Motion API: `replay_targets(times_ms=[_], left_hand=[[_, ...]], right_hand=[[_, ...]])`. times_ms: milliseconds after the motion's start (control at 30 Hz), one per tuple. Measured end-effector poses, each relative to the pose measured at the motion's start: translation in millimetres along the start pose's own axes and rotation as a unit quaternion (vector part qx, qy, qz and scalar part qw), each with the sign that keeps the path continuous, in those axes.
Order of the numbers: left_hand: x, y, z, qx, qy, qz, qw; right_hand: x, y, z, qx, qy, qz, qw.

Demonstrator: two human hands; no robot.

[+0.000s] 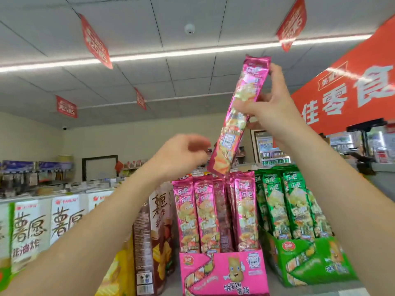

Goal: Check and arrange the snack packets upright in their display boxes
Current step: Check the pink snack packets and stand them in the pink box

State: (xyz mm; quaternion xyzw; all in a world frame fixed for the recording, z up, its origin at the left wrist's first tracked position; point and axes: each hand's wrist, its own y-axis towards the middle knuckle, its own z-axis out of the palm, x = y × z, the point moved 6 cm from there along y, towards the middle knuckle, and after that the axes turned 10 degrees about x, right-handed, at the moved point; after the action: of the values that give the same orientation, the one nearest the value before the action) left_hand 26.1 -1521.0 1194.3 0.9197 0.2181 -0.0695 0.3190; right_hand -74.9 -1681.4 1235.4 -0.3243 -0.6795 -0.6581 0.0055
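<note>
A long pink foil snack packet [226,146] is held up in the middle of the frame. It tilts so that its top leans toward the upper right, and its lower end hangs just above the row below. The right hand [271,105] has it in its grip about halfway up, with the thumb across the printed front and the fingers curled round the back.

The left hand [181,154] is raised at centre frame, just left of the packet's lower part, with its fingers curled toward it. It is blurred by motion, so I cannot tell whether its grip is on the packet or released.

Directly beneath, at lower centre, a pink cardboard display box [222,272] holds a row of matching pink packets [205,214] standing upright. Some in the middle of the row are turned edge-on.

To the right of it, a green cardboard display box [310,259] is set at an angle and filled with upright green foil packets [288,206]. Just left of the pink box stands a tall brown crisp bag [154,238], and a yellow bag [119,272] sits lower in front of it. White bags with large dark characters [27,231] line the lower left.

Red paper banners [95,41] hang from the tiled ceiling across the top of the frame, and a long light strip [192,53] runs between them. A large orange sign with white characters [346,88] fills the upper right.
</note>
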Motion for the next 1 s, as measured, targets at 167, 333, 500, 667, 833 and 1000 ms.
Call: replay_targets(times_ms=[167, 333, 500, 667, 833, 1000], left_hand=[[31, 0, 53, 0.210, 0.179, -0.053, 0.960], [40, 5, 52, 0.214, 0.199, -0.043, 0.955], [50, 1, 47, 0.207, 0.172, -0.027, 0.963], [54, -2, 42, 0.205, 0.132, -0.025, 0.969], [61, -2, 41, 0.193, 0.124, -0.041, 0.973], [60, -2, 44, 0.195, 0.125, -0.041, 0.972]], right_hand=[[1, 15, 5, -0.006, -0.046, -0.023, 0.999], [-16, 23, 22, 0.027, -0.069, -0.015, 0.997], [-29, 23, 15, 0.000, -0.023, 0.014, 1.000], [-36, 25, 12, -0.016, -0.024, 0.021, 0.999], [-54, 21, 35, 0.114, -0.087, 0.067, 0.987], [-76, 4, 52, 0.209, -0.156, 0.091, 0.961]])
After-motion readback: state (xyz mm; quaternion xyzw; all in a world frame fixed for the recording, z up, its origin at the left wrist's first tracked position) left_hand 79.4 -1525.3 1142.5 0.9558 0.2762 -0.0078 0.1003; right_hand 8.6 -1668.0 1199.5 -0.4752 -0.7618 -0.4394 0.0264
